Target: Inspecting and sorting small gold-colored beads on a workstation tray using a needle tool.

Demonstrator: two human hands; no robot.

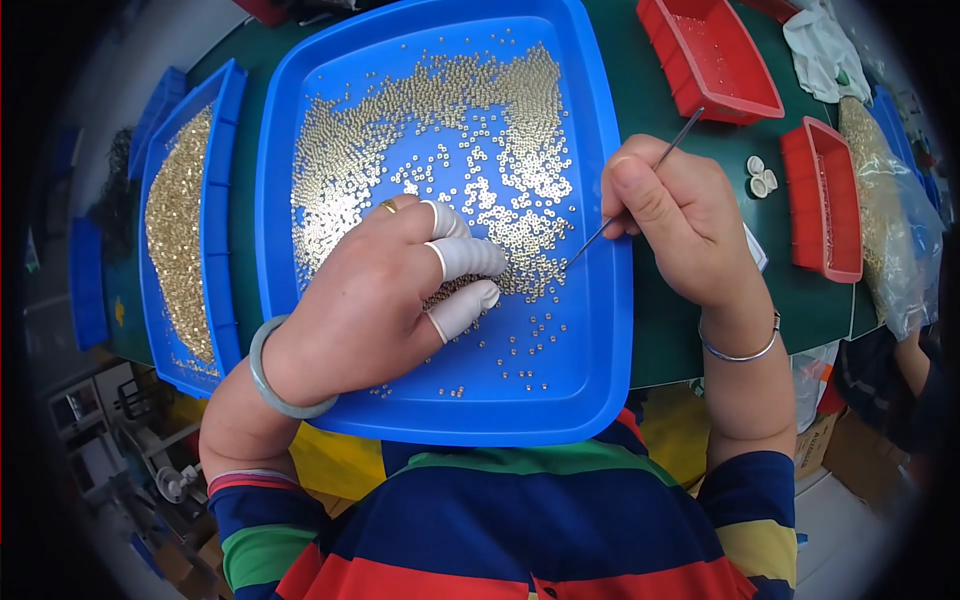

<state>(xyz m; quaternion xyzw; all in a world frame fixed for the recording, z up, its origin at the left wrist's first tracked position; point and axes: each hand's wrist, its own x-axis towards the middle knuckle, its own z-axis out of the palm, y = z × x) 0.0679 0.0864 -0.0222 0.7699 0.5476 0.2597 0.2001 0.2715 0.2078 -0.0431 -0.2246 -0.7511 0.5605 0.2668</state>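
In front of me is a blue tray (598, 330) with many small gold-coloured ring-like pieces (470, 80) spread over its bottom. My left hand (385, 285) rests palm down on the pieces at the tray's near left. White finger cots (470, 258) cover its thumb and two fingers. The thumb stands apart from the fingers, and some pieces show in the gap; its palm side is hidden. Over the tray's right rim, my right hand (680, 215) pinches a thin metal pick (598, 240). The pick's lower tip reaches the pieces right of my left fingertips.
A narrower blue tray (222, 230) heaped with gold pieces stands at left. Two red bins (745, 108), (835, 255) sit at right, with several small white round items (760, 180) between. Beyond are a clear bag (900, 230) and white cloth (825, 50). Green tabletop (660, 340) lies underneath.
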